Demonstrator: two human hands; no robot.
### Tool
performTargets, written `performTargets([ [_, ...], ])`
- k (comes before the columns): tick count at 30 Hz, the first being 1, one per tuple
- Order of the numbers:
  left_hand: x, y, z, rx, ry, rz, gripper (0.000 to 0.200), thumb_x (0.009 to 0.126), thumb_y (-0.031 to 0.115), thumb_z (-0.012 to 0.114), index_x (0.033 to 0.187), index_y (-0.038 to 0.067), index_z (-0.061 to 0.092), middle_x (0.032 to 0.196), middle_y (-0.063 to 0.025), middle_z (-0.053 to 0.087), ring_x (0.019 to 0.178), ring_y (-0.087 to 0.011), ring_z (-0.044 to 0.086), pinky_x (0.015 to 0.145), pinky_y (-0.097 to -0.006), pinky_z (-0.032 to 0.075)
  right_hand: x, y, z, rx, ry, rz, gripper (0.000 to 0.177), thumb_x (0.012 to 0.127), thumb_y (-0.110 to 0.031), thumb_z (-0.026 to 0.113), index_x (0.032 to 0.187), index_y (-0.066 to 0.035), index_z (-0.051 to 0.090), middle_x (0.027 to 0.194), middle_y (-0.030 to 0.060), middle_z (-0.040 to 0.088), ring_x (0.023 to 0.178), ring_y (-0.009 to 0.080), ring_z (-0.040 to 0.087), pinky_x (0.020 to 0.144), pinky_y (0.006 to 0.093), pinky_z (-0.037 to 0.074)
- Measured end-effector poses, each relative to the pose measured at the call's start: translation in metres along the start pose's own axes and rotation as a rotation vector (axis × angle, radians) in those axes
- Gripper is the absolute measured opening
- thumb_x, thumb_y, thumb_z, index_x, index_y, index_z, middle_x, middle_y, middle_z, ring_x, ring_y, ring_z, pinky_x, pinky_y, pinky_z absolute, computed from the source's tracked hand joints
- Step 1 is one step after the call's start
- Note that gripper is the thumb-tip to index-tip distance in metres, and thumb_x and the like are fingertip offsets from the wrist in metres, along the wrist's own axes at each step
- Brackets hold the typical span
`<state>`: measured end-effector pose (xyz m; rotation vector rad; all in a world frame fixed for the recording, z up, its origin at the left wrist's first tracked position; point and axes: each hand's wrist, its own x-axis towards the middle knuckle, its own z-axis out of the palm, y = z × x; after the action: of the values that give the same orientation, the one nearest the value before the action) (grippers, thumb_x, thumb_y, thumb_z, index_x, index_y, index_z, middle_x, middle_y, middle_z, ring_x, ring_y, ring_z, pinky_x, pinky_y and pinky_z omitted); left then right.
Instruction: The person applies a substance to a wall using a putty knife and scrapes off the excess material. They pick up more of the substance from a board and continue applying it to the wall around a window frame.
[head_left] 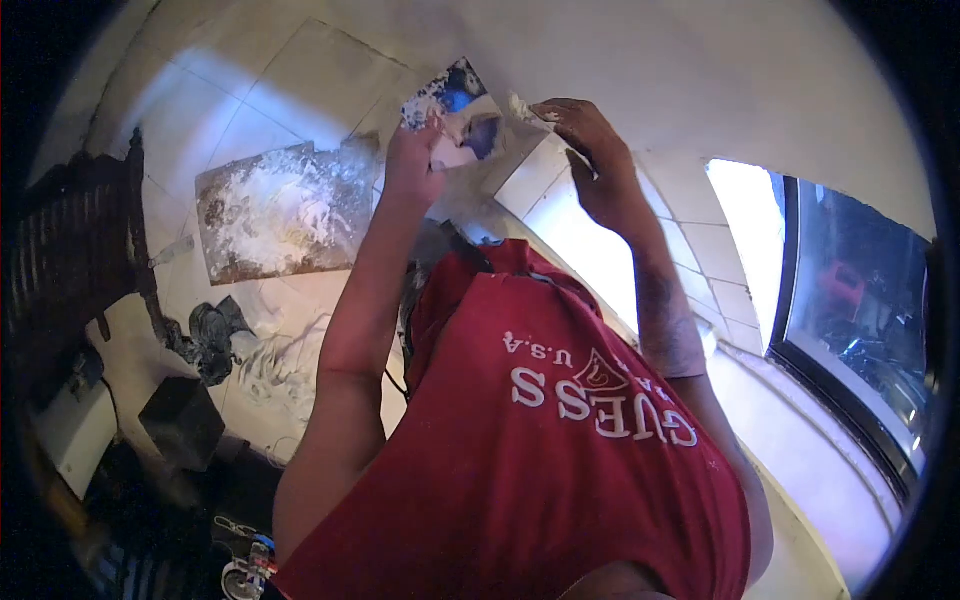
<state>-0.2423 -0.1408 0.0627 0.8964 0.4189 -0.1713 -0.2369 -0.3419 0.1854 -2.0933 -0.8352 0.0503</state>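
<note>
My left hand (pixel 412 165) grips a flat square piece (pixel 465 130) with a white, blue and dark picture-like surface, held up in front of me. To its right, my right hand (pixel 590 145) has its thumb apart from its fingers. The fingertips are close to a small whitish lump (pixel 522 108) near the wall; whether they hold it is too unclear to tell. A board (pixel 285 212) smeared with white paste or powder lies on the tiled floor to the left.
Dark crumpled material (pixel 212 340) and whitish crumpled sheeting (pixel 275 375) lie at the left. Beyond them are a black box (pixel 183 422) and a dark slatted piece of furniture (pixel 75 235). A dark-framed glass pane (pixel 855 300) stands at the right.
</note>
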Motion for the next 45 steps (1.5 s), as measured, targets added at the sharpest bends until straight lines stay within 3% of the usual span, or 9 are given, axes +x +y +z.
performTargets([
  [10,0.008,-0.041,-0.031,0.034,-0.194,0.025,0.027,0.081,0.003,0.046,0.108,0.002,0.045,0.093,-0.0109,0.056,0.085,-0.0237,0.057,0.072,-0.0360,0.049,-0.049,0.047,0.064,-0.138,-0.129,0.259,0.064,0.062,0.017,0.045,0.118,-0.012,0.044,0.120,0.0181,0.037,0.113,0.0351,0.038,0.096,0.0386,0.034],
  [12,0.003,-0.042,-0.030,-0.387,0.015,-0.264,0.032,0.080,0.001,0.046,0.112,0.003,0.043,0.094,-0.0105,0.056,0.086,-0.0244,0.057,0.072,-0.0369,0.049,-0.063,0.064,0.061,-0.182,-0.187,0.297,0.067,0.062,0.018,0.043,0.121,-0.013,0.041,0.121,0.0187,0.037,0.114,0.0351,0.037,0.096,0.0385,0.034],
  [15,-0.007,-0.012,-0.007,-0.457,0.080,-0.119,0.037,0.079,-0.001,0.047,0.116,0.004,0.042,0.096,-0.0099,0.056,0.087,-0.0254,0.057,0.073,-0.0373,0.049,-0.085,0.087,0.056,0.096,-0.137,0.375,0.060,0.064,0.017,0.039,0.120,-0.006,0.039,0.118,0.0158,0.041,0.110,0.0271,0.045,0.092,0.0340,0.038],
  [19,-0.007,0.011,0.010,-0.176,-0.010,0.005,0.029,0.080,-0.005,0.044,0.107,0.005,0.045,0.096,-0.0066,0.054,0.087,-0.0170,0.056,0.074,-0.0311,0.049,-0.065,0.069,0.032,0.712,0.345,0.650,0.065,0.060,0.016,0.049,0.121,-0.004,0.037,0.114,0.0094,0.048,0.103,0.0173,0.048,0.087,0.0281,0.040],
  [26,-0.003,0.001,0.032,0.346,0.058,0.313,0.022,0.083,0.000,0.049,0.104,0.006,0.047,0.092,-0.0029,0.055,0.079,-0.0105,0.053,0.063,-0.0253,0.044,-0.024,0.021,0.020,0.956,0.419,0.448,0.061,0.065,0.016,0.051,0.121,-0.004,0.036,0.114,0.0087,0.048,0.102,0.0191,0.048,0.082,0.0287,0.043],
  [28,-0.010,0.018,0.051,0.043,0.118,0.107,0.022,0.083,0.000,0.049,0.104,0.006,0.048,0.092,-0.0027,0.054,0.079,-0.0102,0.052,0.063,-0.0248,0.043,-0.031,0.033,0.042,0.330,0.289,0.202,0.062,0.065,0.018,0.045,0.121,-0.008,0.038,0.123,0.0141,0.038,0.114,0.0236,0.039,0.089,0.0307,0.038],
  [30,-0.009,0.018,0.045,0.167,0.035,0.158,0.029,0.085,0.008,0.048,0.113,0.003,0.042,0.096,-0.0072,0.054,0.083,-0.0138,0.052,0.066,-0.0256,0.045,-0.053,0.058,0.060,0.172,0.053,0.405,0.066,0.059,0.021,0.035,0.118,-0.008,0.039,0.122,0.0166,0.037,0.118,0.0285,0.034,0.092,0.0358,0.035],
  [35,0.002,0.022,0.041,0.308,0.042,0.549,0.028,0.085,0.008,0.051,0.110,0.001,0.043,0.096,-0.0085,0.054,0.083,-0.0148,0.053,0.065,-0.0266,0.045,-0.064,0.058,0.051,0.183,0.068,0.419,0.063,0.057,0.020,0.029,0.115,-0.003,0.039,0.119,0.0152,0.039,0.118,0.0276,0.036,0.099,0.0364,0.028],
  [45,0.005,0.013,0.052,0.467,0.130,0.469,0.028,0.083,-0.004,0.048,0.110,0.000,0.043,0.101,-0.0090,0.052,0.088,-0.0157,0.051,0.075,-0.0264,0.042,-0.008,0.008,0.045,-0.248,-0.049,0.190,0.063,0.061,0.013,0.049,0.119,-0.011,0.044,0.117,0.0156,0.044,0.108,0.0339,0.043,0.090,0.0401,0.038],
])
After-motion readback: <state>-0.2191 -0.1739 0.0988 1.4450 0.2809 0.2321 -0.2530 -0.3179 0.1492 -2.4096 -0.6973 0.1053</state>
